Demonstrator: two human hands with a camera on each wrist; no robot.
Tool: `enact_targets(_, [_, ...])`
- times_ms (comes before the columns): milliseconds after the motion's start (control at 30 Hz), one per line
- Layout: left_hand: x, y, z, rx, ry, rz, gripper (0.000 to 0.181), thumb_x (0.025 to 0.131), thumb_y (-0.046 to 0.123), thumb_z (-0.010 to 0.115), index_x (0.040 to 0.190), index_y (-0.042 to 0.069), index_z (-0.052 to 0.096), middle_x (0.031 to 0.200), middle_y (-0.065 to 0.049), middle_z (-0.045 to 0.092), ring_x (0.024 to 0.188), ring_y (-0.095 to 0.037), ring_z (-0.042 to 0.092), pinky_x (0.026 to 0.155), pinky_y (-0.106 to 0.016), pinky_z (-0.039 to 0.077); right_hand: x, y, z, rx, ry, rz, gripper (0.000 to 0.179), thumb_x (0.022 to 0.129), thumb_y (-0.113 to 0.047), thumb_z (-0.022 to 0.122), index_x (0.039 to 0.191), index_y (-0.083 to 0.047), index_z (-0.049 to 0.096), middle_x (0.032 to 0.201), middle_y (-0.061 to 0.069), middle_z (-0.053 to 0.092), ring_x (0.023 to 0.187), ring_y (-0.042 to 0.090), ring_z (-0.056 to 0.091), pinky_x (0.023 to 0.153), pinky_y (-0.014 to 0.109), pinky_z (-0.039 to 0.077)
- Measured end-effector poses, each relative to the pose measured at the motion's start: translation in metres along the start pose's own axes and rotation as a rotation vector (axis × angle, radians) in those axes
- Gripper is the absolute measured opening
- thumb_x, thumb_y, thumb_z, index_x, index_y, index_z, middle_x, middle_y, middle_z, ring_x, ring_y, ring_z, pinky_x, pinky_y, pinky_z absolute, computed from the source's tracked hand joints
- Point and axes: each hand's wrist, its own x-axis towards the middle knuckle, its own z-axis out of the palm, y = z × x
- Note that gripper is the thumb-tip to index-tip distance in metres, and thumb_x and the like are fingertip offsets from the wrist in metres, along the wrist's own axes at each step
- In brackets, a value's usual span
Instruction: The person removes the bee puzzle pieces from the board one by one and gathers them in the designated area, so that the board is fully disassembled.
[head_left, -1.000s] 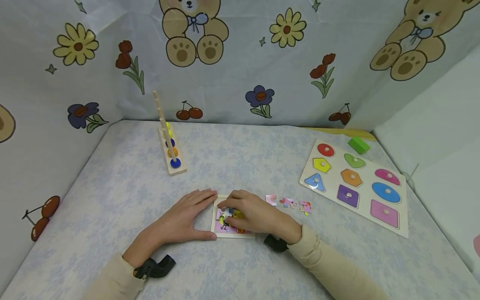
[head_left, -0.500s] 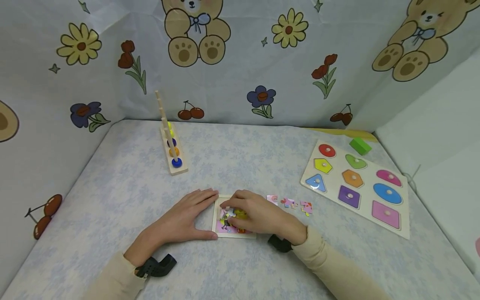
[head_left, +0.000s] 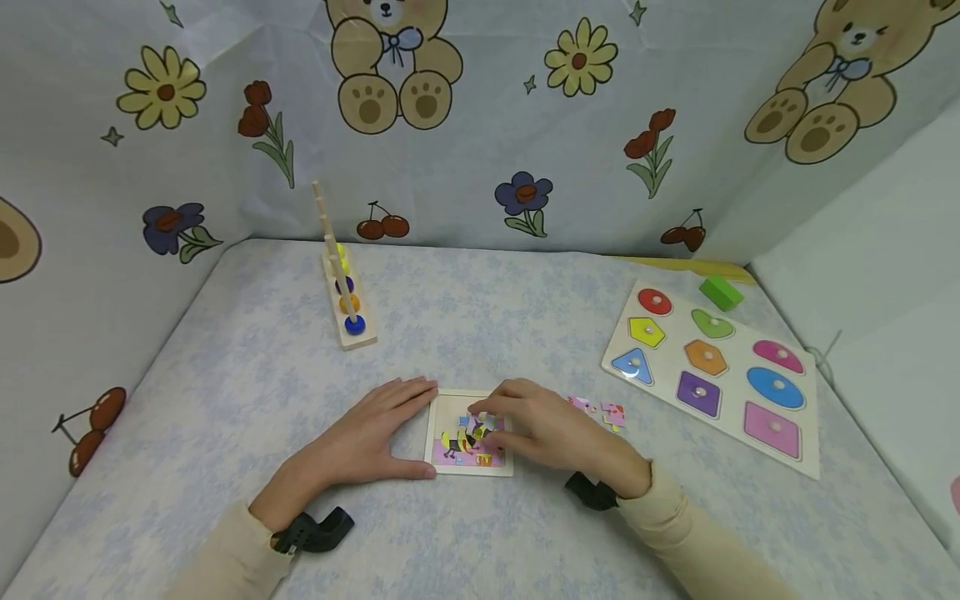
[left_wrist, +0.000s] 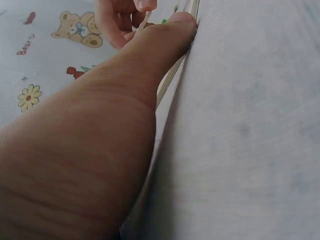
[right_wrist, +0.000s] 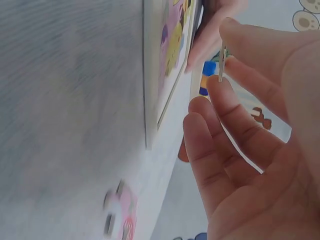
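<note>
A shallow wooden puzzle tray (head_left: 474,472) lies on the table, with a pink picture of a bee filling its lower part. My left hand (head_left: 367,437) rests along its left side, thumb and fingers spread and touching the frame's corners. Over the tray's right half, my right hand (head_left: 540,427) pinches a thin jigsaw piece (right_wrist: 222,62) between thumb and index finger; the right wrist view catches it edge-on. The other right fingers are loosely bent. Loose pink jigsaw pieces (head_left: 613,414) lie right of the tray, partly hidden by the right hand.
At the right stands a shape board (head_left: 738,400) with knobbed coloured shapes, a green block (head_left: 721,292) by its far edge. A wooden peg stand (head_left: 358,337) with coloured beads stands at back left. A printed cloth (head_left: 465,183) hangs behind the table.
My right hand has shifted right and up off the assembled picture, pinching a piece, and uncovers the tray's bare upper part. It now covers one loose piece. My left hand stays put.
</note>
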Motion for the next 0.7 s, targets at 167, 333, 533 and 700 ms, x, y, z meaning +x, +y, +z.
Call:
enact_targets(167, [0.001, 0.0, 0.0, 0.002, -0.004, -0.003, 0.11, 0.08, 0.079, 0.068, 0.162, 0.013, 0.035, 0.168, -0.002, 0.032, 0.156, -0.024, 0.027, 0.13, -0.05, 0.021, -0.013, 0.003, -0.006, -0.009, 0.019, 0.048, 0.039, 0.095, -0.03, 0.078, 0.131, -0.019, 0.072, 0.116, -0.006, 0.068, 0.103, 0.009, 0.059, 0.087, 0.028, 0.057])
enact_targets(333, [0.001, 0.0, 0.001, 0.005, -0.005, -0.001, 0.11, 0.08, 0.08, 0.067, 0.162, 0.013, 0.035, 0.168, -0.002, 0.032, 0.156, -0.024, 0.027, 0.13, -0.05, 0.021, -0.026, 0.008, -0.01, 0.003, 0.044, 0.082, 0.038, 0.095, -0.026, 0.078, 0.131, -0.018, 0.071, 0.116, -0.007, 0.066, 0.1, 0.011, 0.06, 0.082, 0.027, 0.057])
enact_targets(533, [0.001, -0.001, 0.001, 0.001, -0.004, 0.001, 0.11, 0.08, 0.079, 0.068, 0.162, 0.013, 0.035, 0.168, -0.002, 0.033, 0.156, -0.024, 0.027, 0.13, -0.05, 0.021, -0.039, 0.016, -0.01, 0.022, 0.063, 0.117, 0.039, 0.095, -0.025, 0.077, 0.133, -0.019, 0.07, 0.117, -0.008, 0.066, 0.101, 0.01, 0.06, 0.084, 0.029, 0.057])
enact_targets(700, [0.0, 0.0, 0.001, -0.004, -0.003, -0.003, 0.11, 0.08, 0.078, 0.069, 0.162, 0.013, 0.035, 0.168, -0.002, 0.033, 0.157, -0.024, 0.026, 0.13, -0.05, 0.021, -0.047, 0.019, -0.01, 0.008, 0.071, 0.16, 0.041, 0.094, -0.025, 0.078, 0.133, -0.019, 0.07, 0.118, -0.006, 0.066, 0.099, 0.011, 0.06, 0.083, 0.028, 0.057])
